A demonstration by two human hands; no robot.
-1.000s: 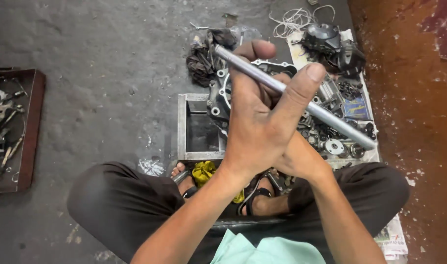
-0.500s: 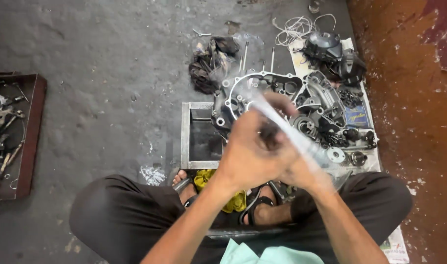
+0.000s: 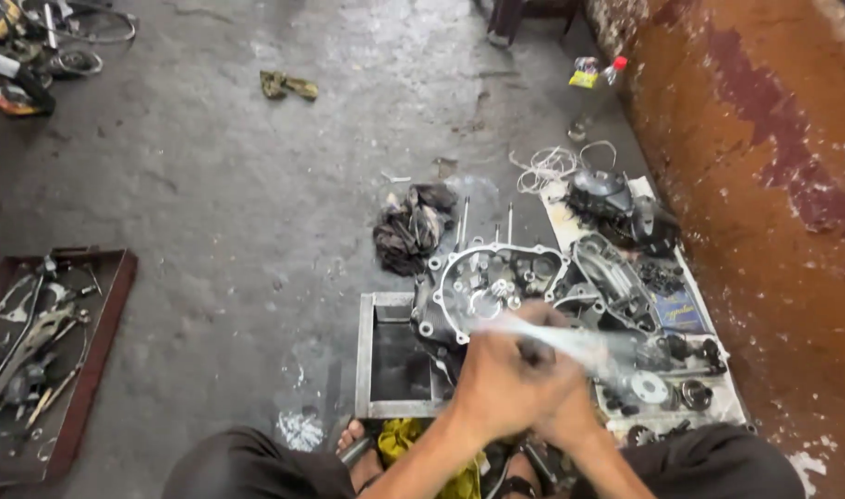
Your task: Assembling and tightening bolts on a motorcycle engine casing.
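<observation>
Metal rod (image 3: 579, 344): motion-blurred, pale, slanted from upper left to lower right; lay across both hands, low and right of centre, just in front of the engine casing (image 3: 496, 282).
Left hand (image 3: 501, 383): closed around the rod.
Right hand (image 3: 570, 416): pressed against the left hand, largely hidden; whether it was closed could not be told.
Open room: wide bare concrete floor (image 3: 237, 185) to the left and ahead; a rust-red wall (image 3: 764, 185) shut in the right side.
Ground: grey, stained concrete; a sheet (image 3: 709, 370) beside the wall carried gears and small parts.
Near things: rectangular metal tray (image 3: 367, 370) touching the casing; dark rag (image 3: 408, 231) beyond it; coiled white wire (image 3: 552, 166); plastic bottle (image 3: 593, 92) by the wall.
Far left: red tool tray (image 3: 99, 370), well apart.
Below: the person's crossed legs, a bare foot (image 3: 353, 439) just beside the metal tray.
</observation>
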